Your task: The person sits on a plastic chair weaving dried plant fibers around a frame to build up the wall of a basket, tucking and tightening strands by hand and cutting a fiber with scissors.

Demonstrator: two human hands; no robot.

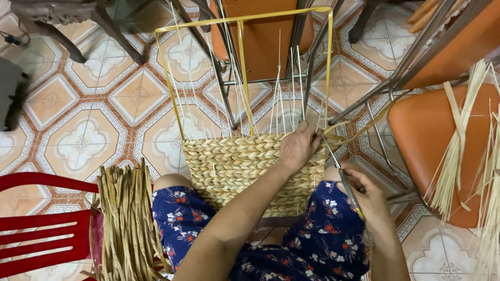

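Watching the head view from afar, I counted two hands at work on one half-woven basket [245,166], which rested on the person's lap between knees clad in dark blue floral cloth [312,234]. Nearest, the right hand [371,200] was closed around one slim metal tool [345,182], its tip angled up toward the basket's upper right corner. Just beyond, the left hand [299,145] lay over the woven top edge, fingers curled and pinching a strand there. The basket showed tight braided rows of pale straw-coloured fibre, with thin upright spokes rising inside one yellow wire frame [245,21]. One bundle of dried brown strips [125,224] lay to the left beside one red chair [41,224]. Farther off stood two orange-seated chairs [427,130], the nearer one draped with pale fibre [458,151], on a patterned tile floor [78,140].
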